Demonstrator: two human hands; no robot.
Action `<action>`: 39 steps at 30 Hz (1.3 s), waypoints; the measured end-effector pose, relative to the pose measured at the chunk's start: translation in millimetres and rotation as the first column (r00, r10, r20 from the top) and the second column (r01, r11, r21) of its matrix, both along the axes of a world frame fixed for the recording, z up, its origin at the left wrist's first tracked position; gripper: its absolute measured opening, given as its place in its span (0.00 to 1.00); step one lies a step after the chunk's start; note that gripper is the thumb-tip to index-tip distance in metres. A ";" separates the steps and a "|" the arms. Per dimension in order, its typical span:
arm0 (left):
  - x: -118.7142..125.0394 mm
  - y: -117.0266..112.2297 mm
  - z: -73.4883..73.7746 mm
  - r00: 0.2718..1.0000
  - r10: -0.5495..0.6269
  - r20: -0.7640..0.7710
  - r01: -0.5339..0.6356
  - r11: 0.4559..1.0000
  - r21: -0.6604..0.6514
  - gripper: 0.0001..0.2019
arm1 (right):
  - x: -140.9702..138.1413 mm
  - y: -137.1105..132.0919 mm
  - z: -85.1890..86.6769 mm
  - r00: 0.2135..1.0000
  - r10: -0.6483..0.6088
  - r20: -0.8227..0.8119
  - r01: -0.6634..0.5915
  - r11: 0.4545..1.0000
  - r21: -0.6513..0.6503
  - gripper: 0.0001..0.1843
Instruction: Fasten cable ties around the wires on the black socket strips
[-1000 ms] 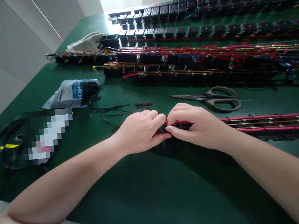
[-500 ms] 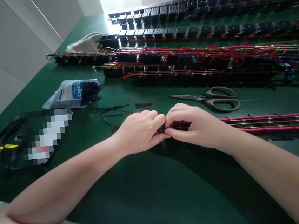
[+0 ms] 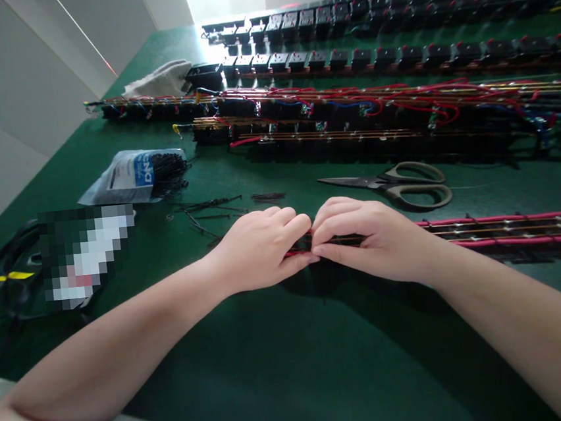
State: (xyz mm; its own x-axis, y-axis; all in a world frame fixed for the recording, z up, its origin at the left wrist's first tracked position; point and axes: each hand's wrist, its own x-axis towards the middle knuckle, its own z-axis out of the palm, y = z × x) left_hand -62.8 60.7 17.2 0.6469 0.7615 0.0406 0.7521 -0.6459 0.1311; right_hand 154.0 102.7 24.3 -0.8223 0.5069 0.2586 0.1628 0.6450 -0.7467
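My left hand (image 3: 269,246) and my right hand (image 3: 362,234) meet at the left part of a long black strip with red wires and thin metal rods (image 3: 501,230). The left fingers curl over the strip, thumb in front. My right thumb and fingers pinch at the same spot; what lies between the tips is hidden. To the right the strip runs out of view, with dark ties around its red wires. Just beyond my right hand lie scissors (image 3: 390,183), blades pointing left. Loose black cable ties (image 3: 213,207) lie beyond my left hand.
A clear bag of black cable ties (image 3: 133,177) lies at left. Near it are a pixelated white object (image 3: 98,248) and a coiled black cable (image 3: 11,269). Several long wired assemblies (image 3: 360,107) and rows of black modules (image 3: 360,59) cross the back of the green table (image 3: 294,355).
My right fingers have shifted slightly and lie flatter, closer to the strip. The left hand stays where it was.
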 end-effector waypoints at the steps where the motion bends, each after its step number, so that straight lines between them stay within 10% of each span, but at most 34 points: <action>1: 0.0 0.1 0.0 1.000 0.000 0.003 0.000 1.000 -0.001 0.16 | 0.5 0.0 -0.2 1.000 -0.006 -0.011 0.006 1.000 -0.006 0.06; 25: 2.8 -10.1 9.1 0.966 0.054 0.251 -0.043 0.998 -0.050 0.03 | -3.2 -6.0 2.1 0.994 -0.105 0.035 0.105 0.994 0.011 0.07; 39: 3.9 -18.0 16.3 0.988 -0.080 0.134 0.048 0.973 0.225 0.13 | -7.9 -12.7 -6.2 0.989 -0.106 0.101 0.073 0.956 0.285 0.04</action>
